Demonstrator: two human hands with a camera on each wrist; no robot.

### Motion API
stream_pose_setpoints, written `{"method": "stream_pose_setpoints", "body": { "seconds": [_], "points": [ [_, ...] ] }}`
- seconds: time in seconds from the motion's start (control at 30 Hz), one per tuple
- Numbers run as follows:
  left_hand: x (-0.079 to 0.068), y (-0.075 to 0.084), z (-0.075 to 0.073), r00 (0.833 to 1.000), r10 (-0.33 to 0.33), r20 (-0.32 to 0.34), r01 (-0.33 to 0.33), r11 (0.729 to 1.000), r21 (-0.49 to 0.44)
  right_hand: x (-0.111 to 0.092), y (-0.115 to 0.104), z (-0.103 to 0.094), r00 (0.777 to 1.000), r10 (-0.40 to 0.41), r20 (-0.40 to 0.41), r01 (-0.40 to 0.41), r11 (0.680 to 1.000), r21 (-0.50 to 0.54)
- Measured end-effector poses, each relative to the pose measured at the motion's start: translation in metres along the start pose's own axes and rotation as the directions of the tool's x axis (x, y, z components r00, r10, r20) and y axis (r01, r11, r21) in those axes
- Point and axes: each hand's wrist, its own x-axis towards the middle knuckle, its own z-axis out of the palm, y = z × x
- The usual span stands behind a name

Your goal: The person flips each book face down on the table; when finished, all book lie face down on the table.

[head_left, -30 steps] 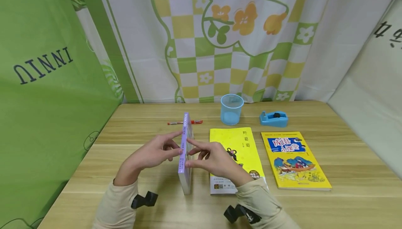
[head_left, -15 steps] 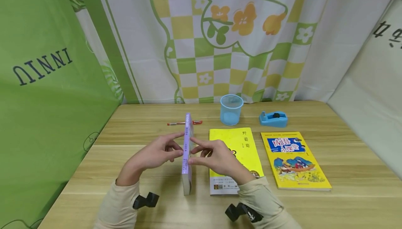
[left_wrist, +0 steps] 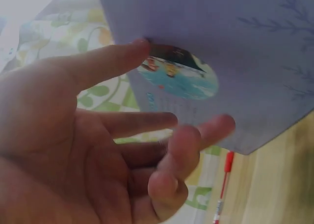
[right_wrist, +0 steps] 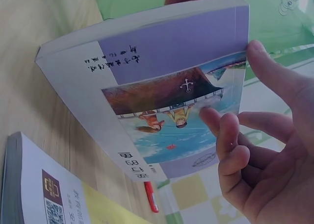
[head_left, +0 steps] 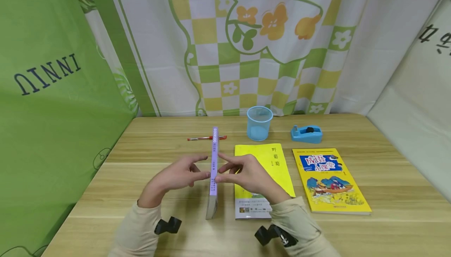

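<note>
A purple book (head_left: 214,163) stands upright on the table between my two hands, its spine facing up. My left hand (head_left: 176,174) is at its left side, thumb tip right at the cover and index finger slightly away from it. From the right, my right hand (head_left: 248,174) touches the book with its thumb near the spine, the other fingers loosely bent. In the right wrist view, the front cover (right_wrist: 171,121) has a picture of two children in front of a dark roof. The left wrist view has a small oval picture on the back cover (left_wrist: 265,77).
A yellow book (head_left: 258,153) lies right of the purple one, partly under my right forearm. Farther right is another yellow book with a boat picture (head_left: 331,180). Behind are a red pen (head_left: 199,138), a blue mesh cup (head_left: 258,126) and a blue tape dispenser (head_left: 306,134).
The purple book has shifted slightly right and stands straighter, both hands moving along with it. My left index finger has come off its side.
</note>
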Motion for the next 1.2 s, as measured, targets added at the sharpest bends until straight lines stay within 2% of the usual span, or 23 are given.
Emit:
{"method": "stream_pose_setpoints", "body": {
  "seconds": [0.2, 0.33, 0.57, 0.67, 0.87, 1.2],
  "points": [
    [0.006, -0.006, 0.007, 0.994, -0.108, -0.011, 0.108, 0.994, -0.012, 0.000, 0.002, -0.007, 0.999, 0.033, 0.015, -0.033, 0.999, -0.006],
    [0.009, -0.010, 0.011, 0.990, -0.140, 0.003, 0.140, 0.990, -0.019, -0.001, 0.001, -0.012, 0.999, 0.040, 0.015, -0.040, 0.999, -0.010],
    [0.014, -0.014, 0.018, 0.993, -0.110, 0.038, 0.111, 0.993, -0.027, -0.003, 0.001, -0.019, 0.997, 0.068, 0.021, -0.068, 0.997, -0.023],
    [0.015, -0.014, 0.021, 0.992, -0.120, 0.043, 0.121, 0.992, -0.020, -0.004, 0.001, -0.023, 0.997, 0.066, 0.024, -0.065, 0.997, -0.036],
    [0.016, -0.014, 0.025, 0.989, -0.146, 0.036, 0.146, 0.989, 0.003, -0.004, 0.003, -0.028, 0.998, 0.046, 0.032, -0.044, 0.997, -0.068],
    [0.022, -0.016, 0.032, 0.991, -0.129, 0.019, 0.129, 0.992, 0.015, -0.006, 0.006, -0.038, 0.996, 0.074, 0.052, -0.069, 0.994, -0.090]
  ]
}}
